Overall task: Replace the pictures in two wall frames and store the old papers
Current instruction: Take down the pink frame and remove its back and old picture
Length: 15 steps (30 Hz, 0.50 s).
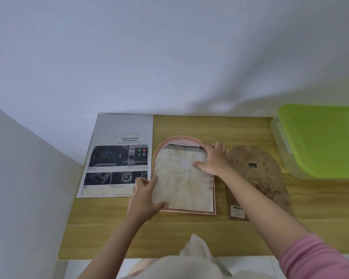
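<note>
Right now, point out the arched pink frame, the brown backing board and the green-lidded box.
arched pink frame (pixel 177 138): head view, on its curved top rim.
brown backing board (pixel 266 174): head view, on its speckled middle.
green-lidded box (pixel 320 137): head view, on the lid's centre.

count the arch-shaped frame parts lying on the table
2: the pink arched frame at centre, under the paper that the left hand and right hand handle, and the brown arched backing board to its right. Others could be hidden.

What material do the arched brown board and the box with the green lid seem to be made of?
Arched brown board: probably pressed fibreboard, matt, with a speckled, blotchy brown surface. Box: likely plastic, with cloudy see-through walls; green lid: smooth, slightly glossy plastic.
</note>
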Each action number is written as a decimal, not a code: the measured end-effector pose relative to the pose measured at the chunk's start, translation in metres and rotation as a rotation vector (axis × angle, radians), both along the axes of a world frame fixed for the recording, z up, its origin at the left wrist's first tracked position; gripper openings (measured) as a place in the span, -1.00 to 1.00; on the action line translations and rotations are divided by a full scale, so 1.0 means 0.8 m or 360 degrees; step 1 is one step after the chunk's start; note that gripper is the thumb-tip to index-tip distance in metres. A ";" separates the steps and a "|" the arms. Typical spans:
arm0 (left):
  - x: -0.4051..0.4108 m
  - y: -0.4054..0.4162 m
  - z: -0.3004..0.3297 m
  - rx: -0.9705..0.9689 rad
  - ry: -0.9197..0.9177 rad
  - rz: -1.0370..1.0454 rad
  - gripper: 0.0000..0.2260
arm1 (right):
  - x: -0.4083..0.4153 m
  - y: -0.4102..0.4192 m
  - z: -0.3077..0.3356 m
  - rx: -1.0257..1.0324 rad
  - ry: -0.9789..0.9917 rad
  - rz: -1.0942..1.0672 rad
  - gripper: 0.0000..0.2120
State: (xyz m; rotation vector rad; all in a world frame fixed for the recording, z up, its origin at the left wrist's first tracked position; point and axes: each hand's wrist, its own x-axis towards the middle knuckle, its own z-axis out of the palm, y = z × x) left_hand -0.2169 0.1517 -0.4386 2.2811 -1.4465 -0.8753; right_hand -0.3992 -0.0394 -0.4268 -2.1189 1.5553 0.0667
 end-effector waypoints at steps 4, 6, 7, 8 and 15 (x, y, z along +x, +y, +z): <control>0.003 -0.004 -0.003 0.0009 0.0008 -0.0022 -0.13 | 0.004 -0.003 -0.001 0.0033 0.0012 -0.0063 -0.23; 0.004 -0.004 -0.005 0.0008 0.0015 -0.0021 -0.14 | 0.006 -0.003 -0.002 0.0035 0.0002 -0.0091 -0.23; 0.004 -0.004 -0.006 0.0004 0.0016 -0.0021 -0.14 | 0.007 -0.002 -0.002 0.0025 -0.0014 -0.0106 -0.24; 0.004 -0.004 -0.007 -0.0001 0.0009 -0.0022 -0.15 | 0.007 -0.001 -0.003 0.0011 -0.0035 -0.0124 -0.24; 0.001 -0.005 -0.009 -0.0007 -0.0029 -0.0025 -0.16 | 0.008 0.008 -0.005 -0.0076 -0.0088 -0.0179 -0.30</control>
